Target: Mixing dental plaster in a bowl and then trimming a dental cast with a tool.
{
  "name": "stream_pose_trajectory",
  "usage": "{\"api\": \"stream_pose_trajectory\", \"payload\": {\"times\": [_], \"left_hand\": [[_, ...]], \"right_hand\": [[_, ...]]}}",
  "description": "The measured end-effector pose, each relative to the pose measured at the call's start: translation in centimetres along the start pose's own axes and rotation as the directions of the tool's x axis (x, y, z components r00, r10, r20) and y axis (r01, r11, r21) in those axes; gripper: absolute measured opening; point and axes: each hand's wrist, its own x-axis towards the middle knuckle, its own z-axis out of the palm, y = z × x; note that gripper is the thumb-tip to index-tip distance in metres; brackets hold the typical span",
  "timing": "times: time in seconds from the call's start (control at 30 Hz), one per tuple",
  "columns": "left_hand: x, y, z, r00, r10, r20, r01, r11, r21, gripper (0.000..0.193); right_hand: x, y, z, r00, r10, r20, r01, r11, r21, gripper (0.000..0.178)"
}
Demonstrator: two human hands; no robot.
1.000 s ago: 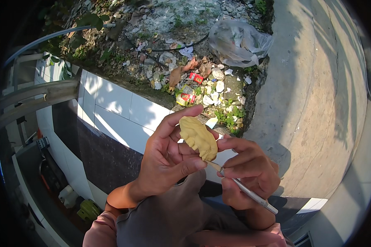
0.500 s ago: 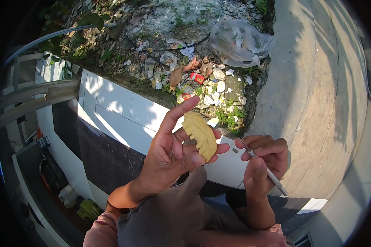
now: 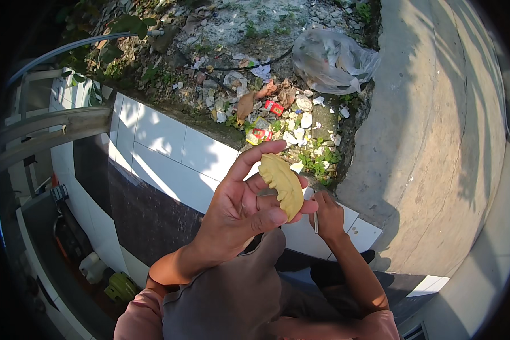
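Observation:
My left hand (image 3: 226, 212) holds up a pale yellow, crescent-shaped piece (image 3: 283, 187) with a scalloped edge, which looks like clay or dough. Thumb and fingertips grip its lower end and far side, while the index finger stands away from its top. Just right of it, my right hand (image 3: 331, 218) is closed around a slim silver tool (image 3: 316, 221). The tool's handle points down toward me, and its other end is hidden by my fingers. This hand is low over the white tiles, its fingertips close behind those of the left.
Beyond the tiled ledge (image 3: 158, 136) lies rubble with litter, dry leaves and small plants. A clear plastic bag (image 3: 334, 62) rests there beside the concrete path (image 3: 419, 153) on the right. Wooden bars (image 3: 56, 133) stand at left, with a green object (image 3: 120, 287) below.
My right hand has swung left and turned over with the silver tool, from beside the path to just behind my left fingertips. The left hand and yellow piece have shifted slightly right.

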Motion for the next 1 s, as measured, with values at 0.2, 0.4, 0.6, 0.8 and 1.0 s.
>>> {"api": "stream_pose_trajectory", "payload": {"times": [0.2,0.4,0.6,0.8,1.0], "left_hand": [[0.3,-0.5,-0.7,0.996,0.094,0.009,-0.095,0.992,0.084,0.079],[0.3,-0.3,-0.3,0.993,0.112,-0.042,-0.107,0.989,0.097,0.060],[0.2,-1.1,-1.2,0.974,0.207,-0.095,-0.175,0.947,0.268,0.047],[0.0,-1.1,-1.2,0.972,0.229,-0.058,-0.209,0.947,0.244,0.047],[-0.1,-1.3,-1.5,0.972,0.227,-0.054,-0.206,0.945,0.255,0.046]], "right_hand": [[0.2,-1.6,-2.9,0.987,-0.034,0.154,-0.010,0.961,0.275,0.010],[-0.7,0.5,-0.9,1.000,0.004,0.020,-0.003,0.999,-0.052,0.011],[-0.9,-1.3,-2.7,0.975,-0.079,0.210,0.020,0.962,0.271,0.012],[0.7,-0.9,-2.9,0.996,0.092,-0.007,-0.076,0.860,0.505,0.021],[1.5,0.2,-2.2,0.923,0.374,0.093,-0.333,0.650,0.683,0.013]]}}
